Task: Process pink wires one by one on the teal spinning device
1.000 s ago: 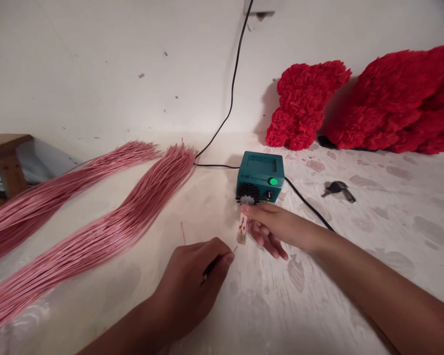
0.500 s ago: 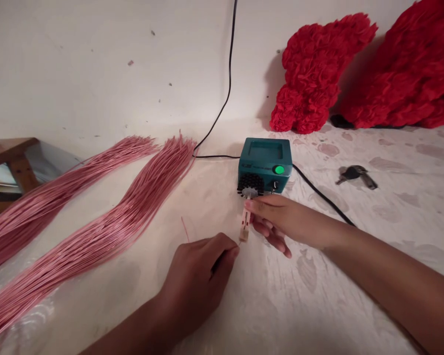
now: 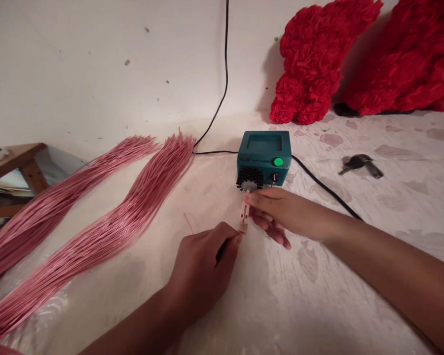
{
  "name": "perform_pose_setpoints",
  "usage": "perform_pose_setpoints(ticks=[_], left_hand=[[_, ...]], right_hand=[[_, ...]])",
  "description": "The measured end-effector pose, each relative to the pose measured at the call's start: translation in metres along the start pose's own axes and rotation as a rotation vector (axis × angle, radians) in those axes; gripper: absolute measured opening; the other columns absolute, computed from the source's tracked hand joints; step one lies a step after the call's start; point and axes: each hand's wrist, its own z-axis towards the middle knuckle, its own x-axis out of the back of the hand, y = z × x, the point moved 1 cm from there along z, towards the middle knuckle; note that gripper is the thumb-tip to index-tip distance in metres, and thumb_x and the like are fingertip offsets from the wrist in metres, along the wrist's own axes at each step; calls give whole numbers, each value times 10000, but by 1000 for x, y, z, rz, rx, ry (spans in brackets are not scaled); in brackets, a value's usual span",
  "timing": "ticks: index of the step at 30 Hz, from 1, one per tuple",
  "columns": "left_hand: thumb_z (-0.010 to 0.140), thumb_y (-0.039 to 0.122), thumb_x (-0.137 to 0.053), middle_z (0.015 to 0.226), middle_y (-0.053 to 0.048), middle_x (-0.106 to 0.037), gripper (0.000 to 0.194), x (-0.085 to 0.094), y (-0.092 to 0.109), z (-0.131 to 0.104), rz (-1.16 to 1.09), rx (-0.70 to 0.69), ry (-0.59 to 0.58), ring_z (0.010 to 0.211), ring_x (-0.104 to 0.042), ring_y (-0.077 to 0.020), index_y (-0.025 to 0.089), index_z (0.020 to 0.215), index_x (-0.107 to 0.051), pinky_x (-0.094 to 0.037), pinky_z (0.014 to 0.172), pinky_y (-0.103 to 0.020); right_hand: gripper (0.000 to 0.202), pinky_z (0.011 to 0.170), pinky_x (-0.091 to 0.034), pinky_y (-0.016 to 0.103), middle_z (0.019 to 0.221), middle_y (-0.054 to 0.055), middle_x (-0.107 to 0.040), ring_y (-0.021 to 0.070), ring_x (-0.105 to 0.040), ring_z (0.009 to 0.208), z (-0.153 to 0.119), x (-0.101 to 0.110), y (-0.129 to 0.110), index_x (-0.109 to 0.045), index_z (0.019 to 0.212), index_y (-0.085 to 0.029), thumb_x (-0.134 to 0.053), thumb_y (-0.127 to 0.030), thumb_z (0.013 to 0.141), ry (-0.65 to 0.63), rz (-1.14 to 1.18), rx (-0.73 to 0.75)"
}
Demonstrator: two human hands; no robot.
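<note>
My left hand (image 3: 206, 271) is closed in a pinch on a thin pink wire (image 3: 188, 223), whose loose end sticks out behind the knuckles. Its fingertips meet the lower end of a small pale slotted piece (image 3: 244, 212). Thumb and forefinger of my right hand (image 3: 272, 209) grip the top of that piece, while the other fingers hang loosely curled. The piece sits in front of the grey hub and black bristle wheel (image 3: 250, 178) on a teal electric machine (image 3: 264, 148) with a lit green button. Whether the piece is fixed to the hub is hidden by my fingers.
Two long bundles of pink wires (image 3: 133, 202) lie at the left. Keys (image 3: 360, 163) rest on the patterned cover right of the machine. Masses of red fabric flowers (image 3: 311, 64) lean on the wall. Black cables (image 3: 325, 187) run from the machine. A wooden stool (image 3: 31, 170) stands far left.
The view has shifted slightly. My left fingertips have moved up a little, closer against the lower end of the slotted piece. My right hand keeps its grip.
</note>
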Motion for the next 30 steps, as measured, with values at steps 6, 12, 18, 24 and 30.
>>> perform_pose_setpoints(ticks=[6,12,18,24,30], left_hand=[[917,215,-501,561,68,-539,179,-1,1,1,-31,72,4,481,-432,-77,190,773,-605,-325,494,-202],[919,232,-490,545,63,-531,199,-1,2,2,-37,101,-7,472,-422,-85,189,756,-595,-317,492,-210],[920,247,-479,532,51,-538,205,-1,4,-1,-8,97,-17,451,-415,-95,192,766,-602,-304,476,-216],[916,238,-480,510,51,-537,212,-3,4,-2,36,49,9,419,-398,-90,189,744,-595,-279,466,-222],[919,231,-468,517,51,-538,216,-1,7,1,165,-22,18,420,-390,-89,181,751,-593,-249,477,-232]], right_hand=[[473,230,-397,189,471,-55,-454,83,-464,301,0,-2,0,-522,627,-176,-450,-482,979,19,4,-16],[485,231,-393,185,497,-46,-483,78,-471,302,-2,-4,-3,-538,633,-170,-488,-534,949,32,-9,-22],[499,218,-371,175,441,-50,-470,84,-470,292,-2,-5,-1,-510,589,-178,-532,-549,921,71,-19,-33],[498,224,-360,165,406,-49,-465,86,-469,290,-3,-7,2,-504,606,-189,-482,-552,946,117,-59,-35],[474,228,-356,161,432,-55,-465,77,-451,290,-6,-11,1,-521,656,-184,-474,-556,946,132,-74,-9]])
